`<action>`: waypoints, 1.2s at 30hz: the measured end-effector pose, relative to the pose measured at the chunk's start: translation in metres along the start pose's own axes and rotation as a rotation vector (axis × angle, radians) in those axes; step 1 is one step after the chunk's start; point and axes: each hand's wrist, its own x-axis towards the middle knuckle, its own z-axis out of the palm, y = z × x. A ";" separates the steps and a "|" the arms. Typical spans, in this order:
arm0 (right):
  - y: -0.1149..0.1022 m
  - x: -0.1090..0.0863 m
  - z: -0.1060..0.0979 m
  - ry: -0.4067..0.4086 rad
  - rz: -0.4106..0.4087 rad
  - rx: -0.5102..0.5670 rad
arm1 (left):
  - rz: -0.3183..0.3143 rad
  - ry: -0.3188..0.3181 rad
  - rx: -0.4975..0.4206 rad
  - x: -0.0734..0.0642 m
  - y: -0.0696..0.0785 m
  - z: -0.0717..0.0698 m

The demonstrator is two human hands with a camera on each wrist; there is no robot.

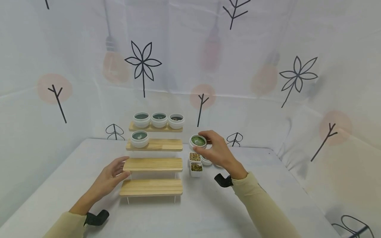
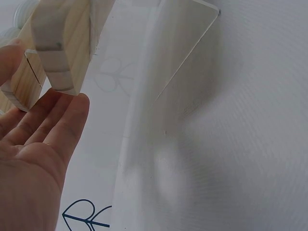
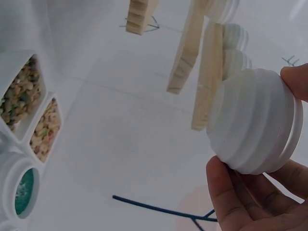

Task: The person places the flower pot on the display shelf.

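Note:
A white ribbed bowl (image 1: 198, 141) with green contents is held up by my right hand (image 1: 218, 150), thumb on one side and fingers on the other. From the right wrist view, the bowl (image 3: 255, 122) shows its ridged side and hangs clear of the table. My left hand (image 1: 108, 175) grips the left end of a tier on the stepped wooden display stand (image 1: 153, 164). In the left wrist view its fingertips meet the board's end (image 2: 62, 72), with the thumb on the opposite side. Three white bowls (image 1: 159, 120) line the top tier; another bowl (image 1: 139, 139) sits at the left of the tier below.
Two square white cups (image 1: 196, 173) of small mixed pebble-like bits stand on the white table right of the stand. More white bowls (image 1: 206, 162) are partly hidden behind my right hand. Printed white cloth (image 1: 184, 49) surrounds the table at the back and sides.

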 end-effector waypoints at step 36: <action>-0.059 0.067 0.072 -0.052 -0.181 0.127 | 0.016 -0.001 -0.005 0.000 -0.002 0.000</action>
